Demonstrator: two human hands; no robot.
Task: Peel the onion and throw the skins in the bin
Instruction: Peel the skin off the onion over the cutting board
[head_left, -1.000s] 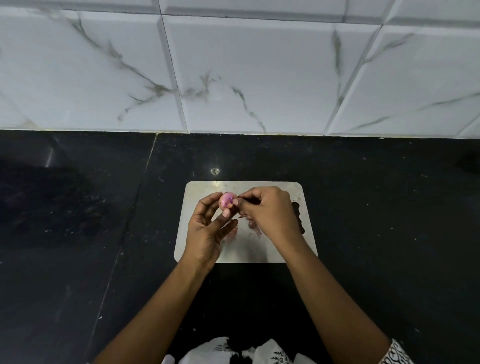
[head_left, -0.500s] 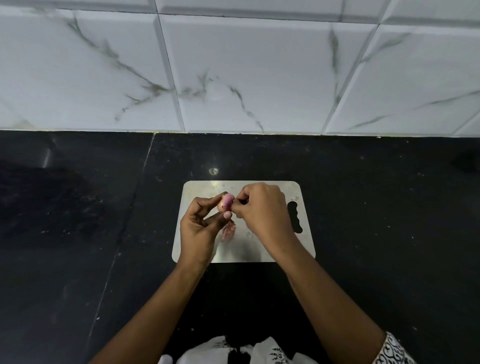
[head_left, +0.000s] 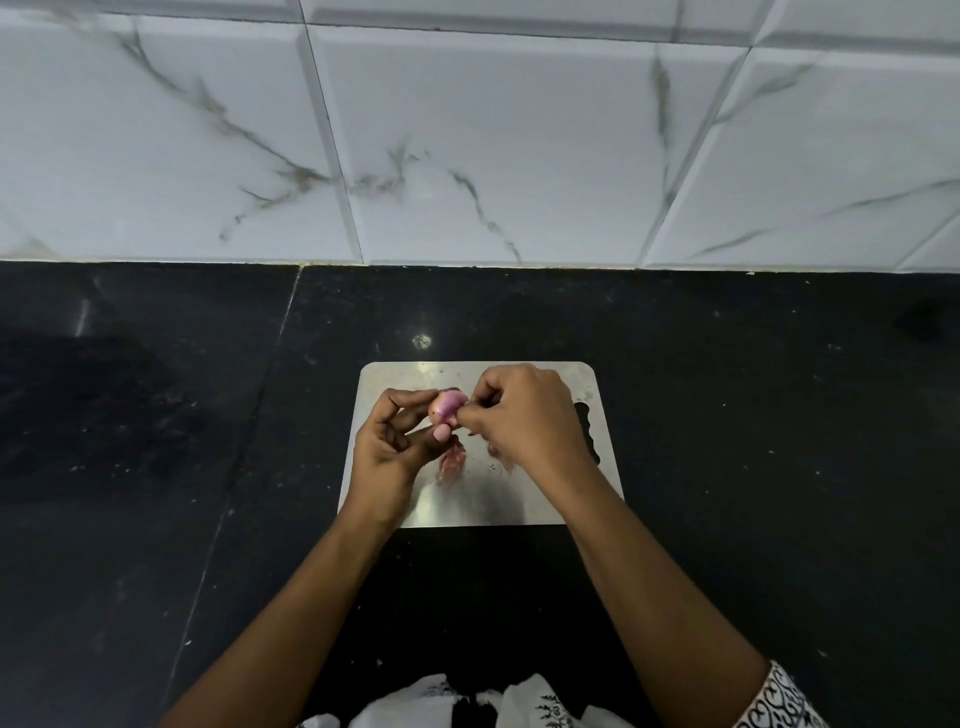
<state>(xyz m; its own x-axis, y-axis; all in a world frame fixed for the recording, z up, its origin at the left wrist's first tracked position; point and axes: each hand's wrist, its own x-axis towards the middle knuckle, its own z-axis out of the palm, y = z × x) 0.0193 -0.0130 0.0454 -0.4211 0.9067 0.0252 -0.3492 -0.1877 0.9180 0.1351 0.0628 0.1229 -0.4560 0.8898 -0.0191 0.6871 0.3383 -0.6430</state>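
The left hand pinches the onion between thumb and fingers above the board, and the right hand pinches at its right side. Skins lie on the board just below.

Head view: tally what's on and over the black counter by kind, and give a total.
Onion: 1
Loose skin pieces: 2, on the board
Metal board: 1
Hands: 2, left hand and right hand
Total: 6

Small pink onion, skins below
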